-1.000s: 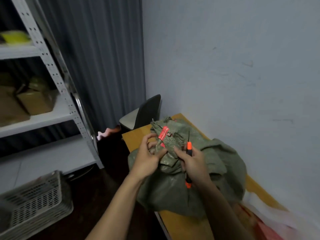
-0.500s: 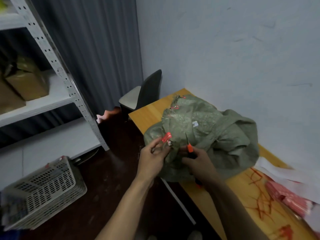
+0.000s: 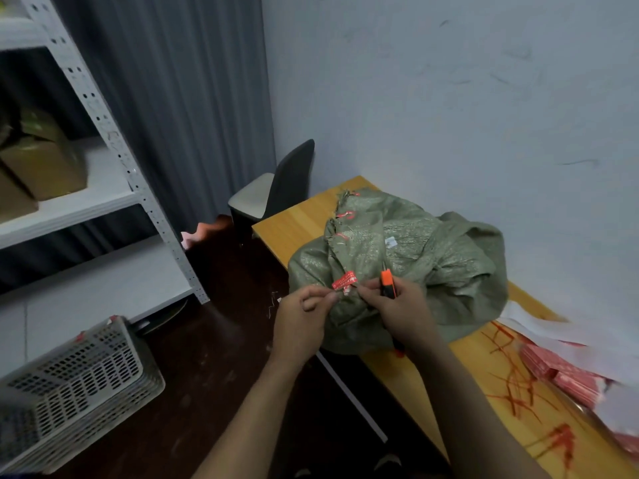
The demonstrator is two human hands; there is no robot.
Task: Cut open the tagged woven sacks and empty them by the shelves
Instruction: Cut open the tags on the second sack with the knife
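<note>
Hands: 2, left hand [image 3: 304,323] + right hand [image 3: 404,309]. Cutter [image 3: 387,283]: 1. Sack heap [image 3: 432,264]: 1 or 2 sacks, can't tell. Red tag [image 3: 343,281]: 1 lg, plus approx 3 small red bits [image 3: 347,215] at far seam. Counter [image 3: 301,223]: 1. Chair [image 3: 290,178]: 1. Basket [image 3: 79,385]: 1. Shelf unit [image 3: 114,133]: 1, w/ 2 brown boxes [image 3: 45,160] seen. Red packs [image 3: 567,378]: blurred, no count.

left hand [image 3: 304,319]: fingers curled, sack [image 3: 432,257] cloth pinched by thumb and forefinger | right hand [image 3: 403,314]: cutter [image 3: 387,282] gripped, tip up | forearms: bare, stretched forward, hands held close together
</note>
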